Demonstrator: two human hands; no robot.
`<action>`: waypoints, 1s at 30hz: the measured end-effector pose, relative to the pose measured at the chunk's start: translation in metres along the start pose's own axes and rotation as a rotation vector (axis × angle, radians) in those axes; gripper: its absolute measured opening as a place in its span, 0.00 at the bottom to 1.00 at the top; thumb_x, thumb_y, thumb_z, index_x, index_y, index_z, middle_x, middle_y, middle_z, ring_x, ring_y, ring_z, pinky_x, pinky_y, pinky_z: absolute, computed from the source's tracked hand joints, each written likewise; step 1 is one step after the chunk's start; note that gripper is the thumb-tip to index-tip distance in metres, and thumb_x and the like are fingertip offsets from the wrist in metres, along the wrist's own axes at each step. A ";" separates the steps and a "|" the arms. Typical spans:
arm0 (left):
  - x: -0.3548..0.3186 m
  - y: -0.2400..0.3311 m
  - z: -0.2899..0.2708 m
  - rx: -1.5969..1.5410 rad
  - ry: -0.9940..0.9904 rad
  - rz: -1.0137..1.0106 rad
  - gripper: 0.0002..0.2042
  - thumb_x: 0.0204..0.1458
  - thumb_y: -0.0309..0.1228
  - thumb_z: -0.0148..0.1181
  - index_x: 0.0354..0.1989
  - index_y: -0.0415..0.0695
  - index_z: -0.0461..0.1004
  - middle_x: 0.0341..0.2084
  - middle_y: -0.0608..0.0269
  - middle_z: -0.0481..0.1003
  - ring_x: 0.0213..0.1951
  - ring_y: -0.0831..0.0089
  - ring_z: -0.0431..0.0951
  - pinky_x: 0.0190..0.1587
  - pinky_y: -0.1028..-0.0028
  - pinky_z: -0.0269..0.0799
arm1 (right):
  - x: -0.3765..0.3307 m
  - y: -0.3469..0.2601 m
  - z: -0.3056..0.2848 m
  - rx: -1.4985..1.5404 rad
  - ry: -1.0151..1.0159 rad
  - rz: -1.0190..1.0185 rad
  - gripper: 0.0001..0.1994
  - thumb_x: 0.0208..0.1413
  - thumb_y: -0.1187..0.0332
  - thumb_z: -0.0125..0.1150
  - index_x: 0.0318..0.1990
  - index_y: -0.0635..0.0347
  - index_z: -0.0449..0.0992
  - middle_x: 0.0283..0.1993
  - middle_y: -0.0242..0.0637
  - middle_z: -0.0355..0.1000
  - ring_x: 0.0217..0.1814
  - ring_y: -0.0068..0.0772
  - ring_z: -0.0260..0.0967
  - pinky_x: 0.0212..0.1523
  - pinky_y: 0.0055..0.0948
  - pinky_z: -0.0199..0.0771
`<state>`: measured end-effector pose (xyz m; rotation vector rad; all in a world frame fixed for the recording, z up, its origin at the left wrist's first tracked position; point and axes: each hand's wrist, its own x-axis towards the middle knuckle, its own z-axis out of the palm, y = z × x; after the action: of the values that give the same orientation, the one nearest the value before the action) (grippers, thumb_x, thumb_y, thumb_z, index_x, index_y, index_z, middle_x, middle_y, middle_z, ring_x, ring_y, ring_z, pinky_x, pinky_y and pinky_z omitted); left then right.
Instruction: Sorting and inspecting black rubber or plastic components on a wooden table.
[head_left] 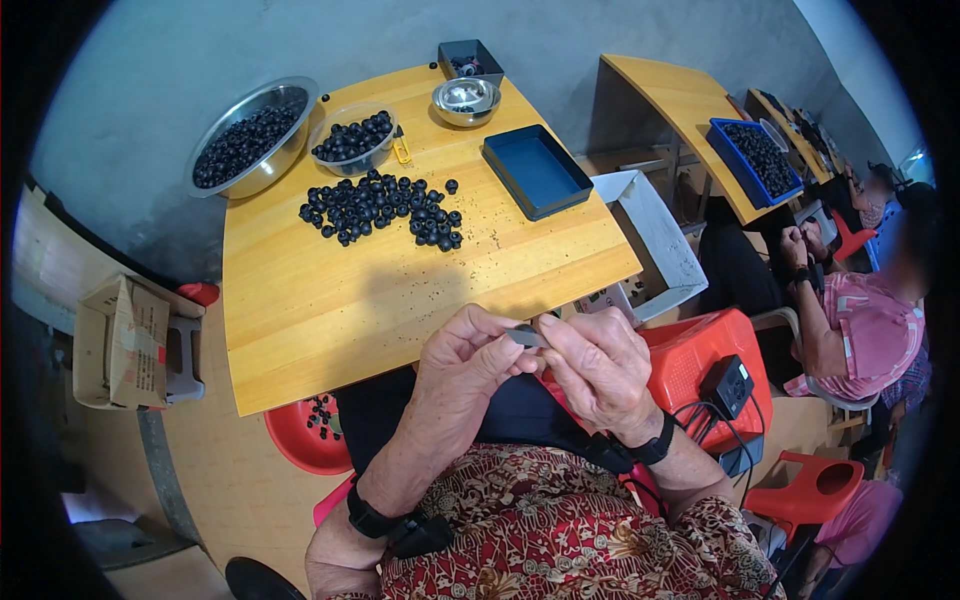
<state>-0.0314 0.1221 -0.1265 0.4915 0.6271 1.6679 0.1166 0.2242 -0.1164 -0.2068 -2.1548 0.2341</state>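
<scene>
Small dark grey part [526, 336] sits pinched between both hands, held over the lap just off the near edge of the wooden table [330, 310]. Too small to tell its exact shape.

Left hand [470, 362]: fingers curled, thumb and forefinger closed on the left end of the part. Right hand [598, 368]: same pinch on the right end, other fingers folded in. Both wrists carry black bands with cables.

Outward on the table: loose pile of black round pieces [385, 208] mid-table, clear bowl [352, 140] part full of the same, big steel bowl [250, 138] with more, small steel bowl [466, 100], blue tray [536, 170], a small dark box [470, 60] at the far edge. Red basin [305, 435] under the table holds a few pieces. Red crate [705, 365] with a black adapter [727, 386] sits to the right. Another person [850, 330] works at the next table.

Risks, as I read it:
- Grip is fingertip-only on a tiny part, held off the table edge. A slip likely drops it to the lap or floor, not the table.
- Loose pile has no rim. A nudge from a forearm could roll pieces off the edge.
- Wrist cables near the crate and adapter could snag on a reach.
</scene>
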 end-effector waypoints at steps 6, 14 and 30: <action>0.001 -0.007 -0.009 -0.040 -0.007 0.037 0.06 0.55 0.25 0.59 0.41 0.42 0.72 0.34 0.63 0.77 0.38 0.76 0.77 0.44 0.79 0.73 | -0.002 0.002 0.007 -0.060 0.001 -0.046 0.21 0.38 0.76 0.70 0.45 0.67 0.77 0.31 0.36 0.70 0.28 0.32 0.68 0.26 0.28 0.69; 0.001 -0.004 -0.013 -0.079 0.021 -0.054 0.06 0.55 0.25 0.60 0.40 0.42 0.72 0.34 0.63 0.77 0.39 0.74 0.78 0.44 0.78 0.73 | -0.006 0.008 0.010 -0.093 0.006 -0.085 0.22 0.37 0.77 0.68 0.46 0.67 0.77 0.31 0.35 0.70 0.28 0.32 0.68 0.25 0.27 0.70; -0.001 0.001 0.000 -0.083 -0.073 -0.026 0.05 0.57 0.27 0.58 0.40 0.42 0.71 0.36 0.60 0.77 0.37 0.76 0.75 0.45 0.75 0.72 | 0.001 0.003 0.002 0.232 0.156 0.373 0.14 0.48 0.78 0.65 0.44 0.67 0.77 0.36 0.42 0.75 0.37 0.36 0.72 0.37 0.27 0.72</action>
<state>-0.0317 0.1215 -0.1260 0.4802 0.5071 1.6366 0.1148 0.2271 -0.1173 -0.4764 -1.9040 0.6559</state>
